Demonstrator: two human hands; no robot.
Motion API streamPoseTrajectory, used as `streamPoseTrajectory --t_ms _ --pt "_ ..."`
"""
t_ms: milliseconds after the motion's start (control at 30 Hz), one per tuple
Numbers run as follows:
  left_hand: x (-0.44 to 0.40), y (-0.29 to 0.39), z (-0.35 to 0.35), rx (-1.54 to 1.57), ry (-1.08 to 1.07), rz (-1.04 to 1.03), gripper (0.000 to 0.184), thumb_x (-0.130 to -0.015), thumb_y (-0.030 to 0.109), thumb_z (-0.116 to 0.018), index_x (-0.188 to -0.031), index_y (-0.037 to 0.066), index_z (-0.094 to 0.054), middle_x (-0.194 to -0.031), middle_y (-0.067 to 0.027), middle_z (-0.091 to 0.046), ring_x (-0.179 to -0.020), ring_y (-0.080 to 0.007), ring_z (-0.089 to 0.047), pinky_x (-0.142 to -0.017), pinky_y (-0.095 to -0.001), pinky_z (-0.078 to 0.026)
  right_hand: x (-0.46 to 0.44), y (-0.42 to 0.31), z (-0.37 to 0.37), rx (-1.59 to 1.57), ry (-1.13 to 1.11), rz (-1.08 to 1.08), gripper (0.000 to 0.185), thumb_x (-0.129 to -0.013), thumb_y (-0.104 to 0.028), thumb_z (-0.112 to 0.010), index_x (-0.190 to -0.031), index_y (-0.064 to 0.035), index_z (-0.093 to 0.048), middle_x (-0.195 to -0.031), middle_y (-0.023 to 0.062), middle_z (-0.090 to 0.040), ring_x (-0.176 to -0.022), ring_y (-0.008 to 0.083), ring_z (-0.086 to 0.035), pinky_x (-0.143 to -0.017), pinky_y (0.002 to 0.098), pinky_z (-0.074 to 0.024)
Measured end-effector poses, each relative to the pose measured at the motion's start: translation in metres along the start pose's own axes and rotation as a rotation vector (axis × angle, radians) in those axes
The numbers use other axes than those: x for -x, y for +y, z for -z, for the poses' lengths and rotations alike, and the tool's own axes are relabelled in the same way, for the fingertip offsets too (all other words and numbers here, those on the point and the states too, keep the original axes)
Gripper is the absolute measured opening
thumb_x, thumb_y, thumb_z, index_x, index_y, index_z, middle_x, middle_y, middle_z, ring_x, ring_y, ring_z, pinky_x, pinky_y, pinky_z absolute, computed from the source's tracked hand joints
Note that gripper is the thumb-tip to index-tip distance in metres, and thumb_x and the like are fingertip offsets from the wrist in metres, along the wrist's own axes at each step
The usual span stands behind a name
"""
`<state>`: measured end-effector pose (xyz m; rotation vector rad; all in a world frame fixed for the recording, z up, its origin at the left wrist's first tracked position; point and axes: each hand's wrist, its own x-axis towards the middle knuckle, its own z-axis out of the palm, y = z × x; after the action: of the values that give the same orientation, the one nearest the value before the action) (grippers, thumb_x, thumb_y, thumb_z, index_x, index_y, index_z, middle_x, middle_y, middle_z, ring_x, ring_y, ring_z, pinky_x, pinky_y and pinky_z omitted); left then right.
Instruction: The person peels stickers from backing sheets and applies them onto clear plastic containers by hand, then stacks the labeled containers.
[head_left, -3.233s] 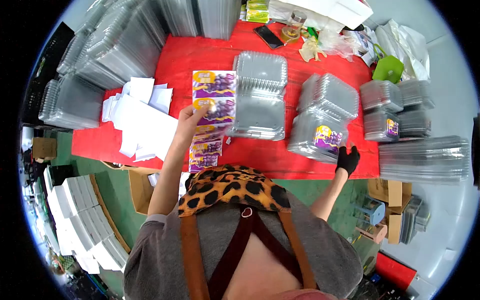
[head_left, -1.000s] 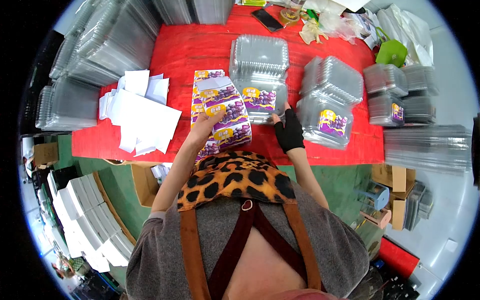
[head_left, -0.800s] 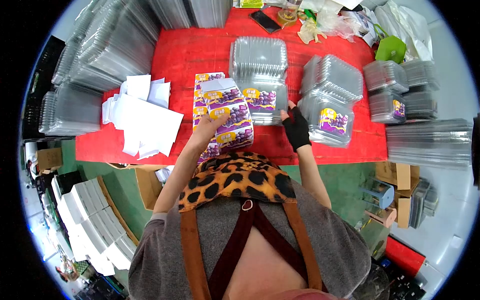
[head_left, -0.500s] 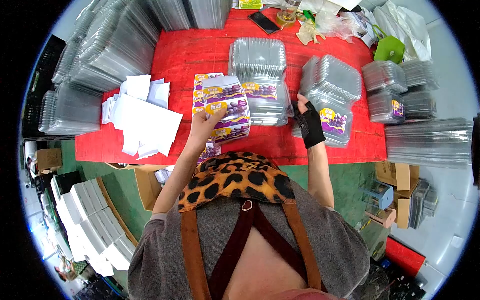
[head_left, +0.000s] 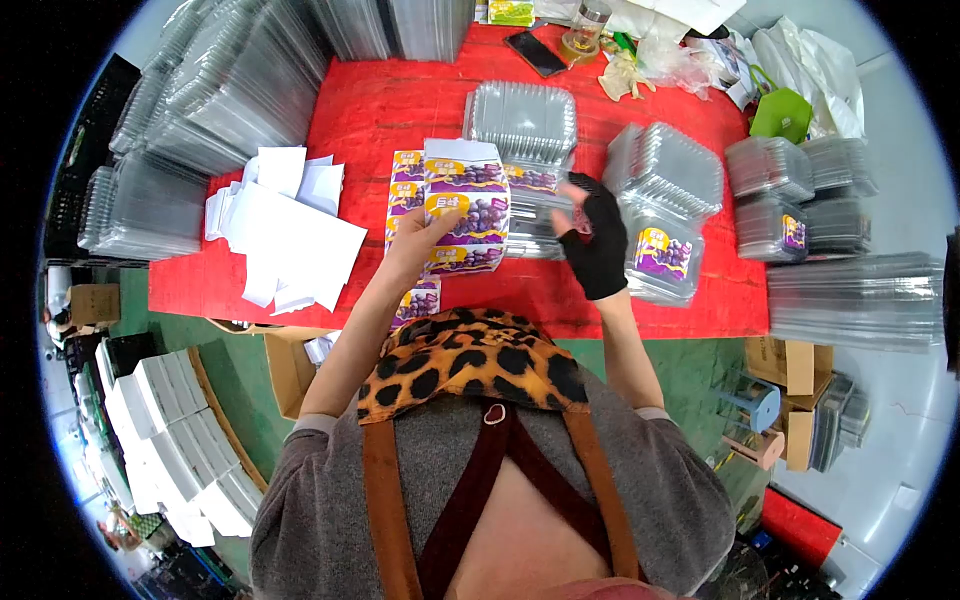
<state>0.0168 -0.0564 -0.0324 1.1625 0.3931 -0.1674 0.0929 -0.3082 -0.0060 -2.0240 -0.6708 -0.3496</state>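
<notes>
My left hand (head_left: 416, 243) pinches a strip of grape-picture labels (head_left: 470, 218) between thumb and fingers, over more label sheets (head_left: 405, 200) on the table. Beside it, my right hand (head_left: 598, 250), in a black fingerless glove, has thumb and fingers apart and nothing visible in it. The fingers are slightly blurred and lie by the right edge of a clear plastic container (head_left: 535, 238). That container bears a grape label (head_left: 532, 178), partly hidden by the strip. A stack of clear containers (head_left: 520, 115) stands just behind.
Right of my gloved hand is a labelled container (head_left: 663, 250) below a container stack (head_left: 672, 165). White paper sheets (head_left: 300, 235) lie left. Tall stacks of clear plastic (head_left: 240, 90) line the left side. A phone (head_left: 535, 53) and jar (head_left: 585, 30) sit at the back.
My right hand has moved left, from the right-hand labelled container to the edge of the middle one. The label strip in my left hand has been raised and tilted more upright.
</notes>
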Motion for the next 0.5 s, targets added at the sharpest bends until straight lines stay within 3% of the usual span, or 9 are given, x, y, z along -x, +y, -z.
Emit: streamPoseTrajectory --t_ms 67,167,267,367,500 --pt "0.002 0.004 -0.004 -0.093 -0.017 0.015 0.025 -0.096 0.017 -0.061 -0.112 -0.002 -0.063 -0.099 -0.0078 -0.07 -0.083 -0.012 -0.068 -0.07 -0.0266 -0.057 -0.013 -0.013 -0.011 0.033 -0.101 0.222 0.036 -0.079 -0.01 -0.073 -0.113 -0.0076 -0.065 -0.122 0.0156 -0.061 -0.118 0.0336 -0.056 -0.1 0.0421 -0.0443" --pt "-0.002 -0.005 -0.002 -0.158 -0.049 -0.034 0.024 -0.096 0.015 -0.061 -0.114 -0.002 -0.062 -0.099 -0.0068 -0.07 -0.082 -0.0102 -0.067 -0.069 -0.025 -0.055 -0.028 -0.018 -0.033 0.057 -0.265 0.296 0.039 -0.077 -0.016 -0.074 -0.114 -0.0087 -0.066 -0.124 0.0144 -0.061 -0.121 0.0346 -0.054 -0.1 0.0431 -0.045" --pt "-0.006 -0.01 0.002 -0.164 -0.09 -0.054 0.022 -0.097 0.012 -0.059 -0.114 -0.002 -0.063 -0.099 -0.006 -0.07 -0.084 -0.0097 -0.066 -0.071 -0.0244 -0.055 -0.036 -0.007 -0.058 0.02 -0.262 0.409 0.037 -0.076 -0.014 -0.076 -0.111 -0.0094 -0.068 -0.108 0.0117 -0.066 -0.101 0.0316 -0.063 -0.084 0.0405 -0.0512" --pt "-0.008 -0.013 0.001 -0.279 -0.068 -0.155 0.022 -0.097 0.012 -0.059 -0.114 0.0 -0.065 -0.098 -0.0027 -0.069 -0.084 -0.0076 -0.064 -0.072 -0.024 -0.053 -0.032 0.002 -0.07 0.097 -0.268 0.392 0.031 -0.076 -0.014 -0.076 -0.106 -0.0101 -0.071 -0.095 0.008 -0.069 -0.086 0.0286 -0.064 -0.075 0.0397 -0.0517" --pt "-0.01 -0.014 0.002 -0.416 -0.067 -0.231 0.022 -0.099 0.012 -0.056 -0.115 -0.002 -0.063 -0.096 -0.0023 -0.068 -0.083 -0.0067 -0.061 -0.072 -0.0242 -0.051 -0.036 -0.003 -0.071 0.075 -0.28 0.336 0.022 -0.076 -0.023 -0.073 -0.092 -0.0088 -0.073 -0.083 0.0097 -0.07 -0.08 0.0298 -0.064 -0.069 0.0419 -0.0509"
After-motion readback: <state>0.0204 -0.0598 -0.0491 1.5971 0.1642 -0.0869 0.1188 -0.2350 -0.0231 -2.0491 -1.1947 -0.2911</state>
